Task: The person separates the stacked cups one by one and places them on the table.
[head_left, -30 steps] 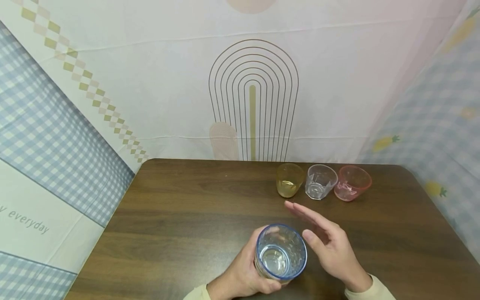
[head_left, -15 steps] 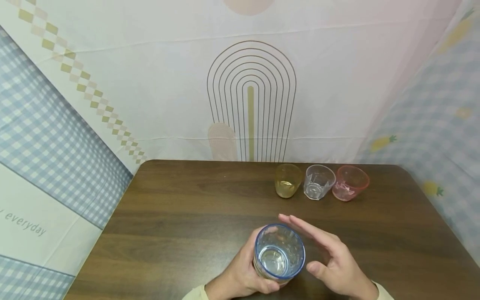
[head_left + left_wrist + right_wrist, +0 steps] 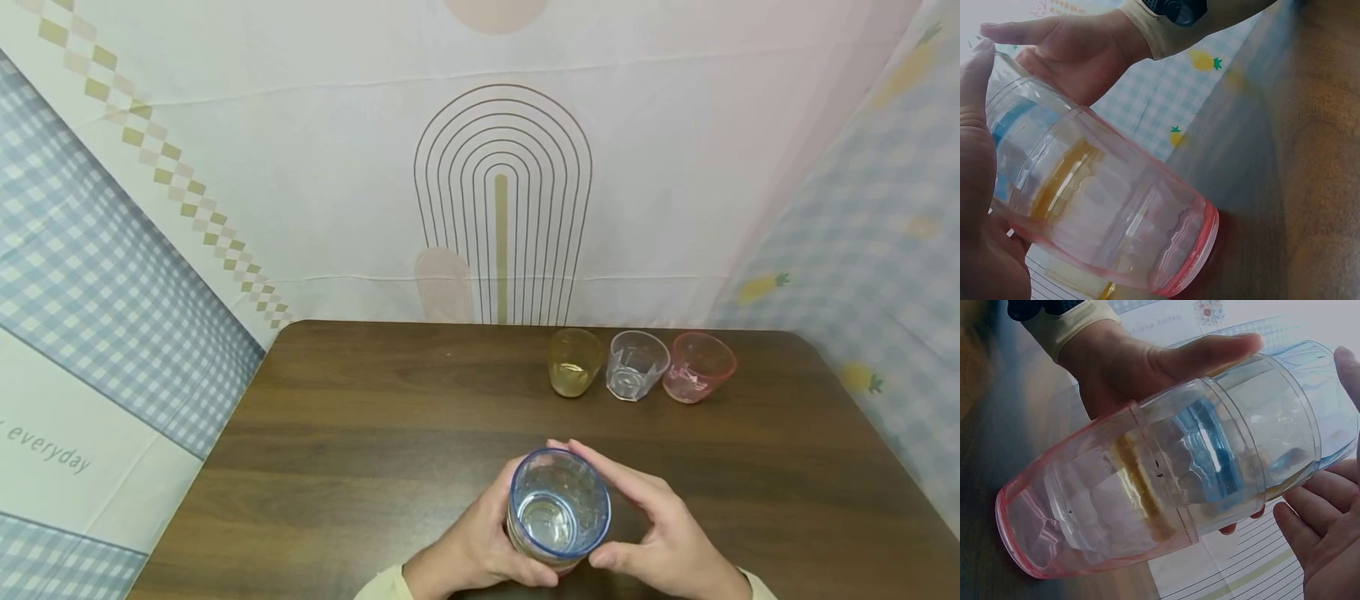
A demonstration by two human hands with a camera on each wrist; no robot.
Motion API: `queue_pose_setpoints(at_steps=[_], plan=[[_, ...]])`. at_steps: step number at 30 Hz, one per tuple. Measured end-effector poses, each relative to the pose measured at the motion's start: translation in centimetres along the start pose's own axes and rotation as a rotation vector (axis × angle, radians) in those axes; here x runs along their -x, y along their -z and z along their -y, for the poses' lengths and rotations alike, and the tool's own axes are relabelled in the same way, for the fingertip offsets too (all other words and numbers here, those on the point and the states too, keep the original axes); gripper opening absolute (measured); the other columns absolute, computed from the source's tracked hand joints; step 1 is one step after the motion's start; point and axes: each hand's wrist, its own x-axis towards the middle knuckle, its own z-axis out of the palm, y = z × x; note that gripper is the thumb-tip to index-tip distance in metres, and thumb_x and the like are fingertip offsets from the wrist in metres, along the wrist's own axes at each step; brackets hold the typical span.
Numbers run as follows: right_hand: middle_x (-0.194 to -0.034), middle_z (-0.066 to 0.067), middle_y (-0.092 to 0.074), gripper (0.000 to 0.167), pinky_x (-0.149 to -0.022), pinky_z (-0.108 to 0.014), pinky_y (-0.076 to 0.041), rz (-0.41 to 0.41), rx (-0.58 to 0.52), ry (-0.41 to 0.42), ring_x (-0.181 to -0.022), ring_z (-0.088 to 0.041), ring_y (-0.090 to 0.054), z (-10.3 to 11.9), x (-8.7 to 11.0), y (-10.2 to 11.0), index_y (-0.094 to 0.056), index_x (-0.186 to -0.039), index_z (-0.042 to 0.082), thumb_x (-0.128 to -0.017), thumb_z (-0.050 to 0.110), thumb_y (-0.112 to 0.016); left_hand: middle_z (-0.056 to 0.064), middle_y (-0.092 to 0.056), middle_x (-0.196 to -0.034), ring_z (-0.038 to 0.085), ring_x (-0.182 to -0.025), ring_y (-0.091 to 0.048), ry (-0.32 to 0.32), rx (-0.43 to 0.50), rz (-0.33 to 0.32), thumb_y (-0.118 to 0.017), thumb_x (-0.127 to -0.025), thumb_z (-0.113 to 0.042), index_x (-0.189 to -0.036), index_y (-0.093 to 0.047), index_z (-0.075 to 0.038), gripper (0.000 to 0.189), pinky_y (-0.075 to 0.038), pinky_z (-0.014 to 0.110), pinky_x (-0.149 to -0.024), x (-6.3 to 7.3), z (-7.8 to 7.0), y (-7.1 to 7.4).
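Note:
My left hand [image 3: 480, 542] grips a leaning stack of nested clear plastic cups [image 3: 1166, 462] round its side, thumb in front. The outermost cup at the bottom is pink [image 3: 1029, 531]; yellow and blue bands show through the walls above it. At the top sits a blue-rimmed cup [image 3: 551, 521], its mouth facing up toward the head camera. My right hand [image 3: 660, 533] reaches round this top cup from the right, thumb tip at the near rim and fingertips at the far rim, with a gap between palm and cup. The stack hides part of the left fingers.
Along the back right of the brown wooden table [image 3: 360, 433] stand three faceted cups in a row: a yellow cup [image 3: 574, 367], a clear cup [image 3: 636, 367] and a pink cup [image 3: 697, 371]. Patterned cloth [image 3: 345, 183] hangs behind and at both sides.
My right hand has moved in from the right and down, bringing its thumb and fingers onto the top cup's rim. The left hand and stack have hardly moved.

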Motion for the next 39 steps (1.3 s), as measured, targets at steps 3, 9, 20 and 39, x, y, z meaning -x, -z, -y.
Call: queue_pose_setpoints(at_steps=[3,9,20,39], plan=[[-0.161,-0.028,-0.052,0.089,-0.128,-0.025,-0.038,-0.002,0.0,-0.016,-0.155,-0.025,-0.05,-0.11,0.04,0.04,-0.034,-0.154,-0.024,-0.1,0.03,-0.079,0.015,-0.055,-0.16,0.025,-0.144,-0.059,0.047,-0.043,0.004,-0.101,-0.068,-0.005,-0.166,-0.028,-0.008,0.123,-0.044,0.038,-0.126,0.21,-0.08,0.01],[-0.161,-0.028,-0.052,0.095,-0.128,-0.024,-0.037,0.005,-0.017,-0.048,-0.155,-0.024,-0.05,-0.24,-0.03,0.0,-0.033,-0.155,-0.023,-0.094,0.027,-0.086,0.009,-0.054,-0.162,0.021,-0.144,-0.059,0.118,-0.108,0.018,-0.101,-0.071,-0.013,-0.169,-0.026,-0.016,0.124,-0.043,0.037,-0.127,0.69,-0.01,0.19],[-0.16,-0.03,-0.052,0.093,-0.127,-0.025,-0.039,0.001,-0.075,-0.088,-0.154,-0.026,-0.051,-0.18,0.07,0.01,-0.037,-0.154,-0.021,-0.087,0.012,-0.092,0.009,-0.053,-0.164,0.022,-0.146,-0.057,0.11,-0.143,0.018,-0.101,-0.072,-0.015,-0.171,-0.024,-0.015,0.125,-0.042,0.038,-0.128,0.73,0.14,0.04],[-0.158,-0.028,-0.055,0.091,-0.126,-0.026,-0.042,-0.034,-0.108,-0.043,-0.151,-0.026,-0.054,0.4,-0.64,-0.25,-0.037,-0.151,-0.025,-0.087,0.011,-0.091,0.008,-0.057,-0.159,0.021,-0.142,-0.06,0.082,-0.118,0.011,-0.099,-0.074,-0.017,-0.168,-0.029,-0.014,0.118,-0.045,0.038,-0.126,0.73,0.22,0.12]])
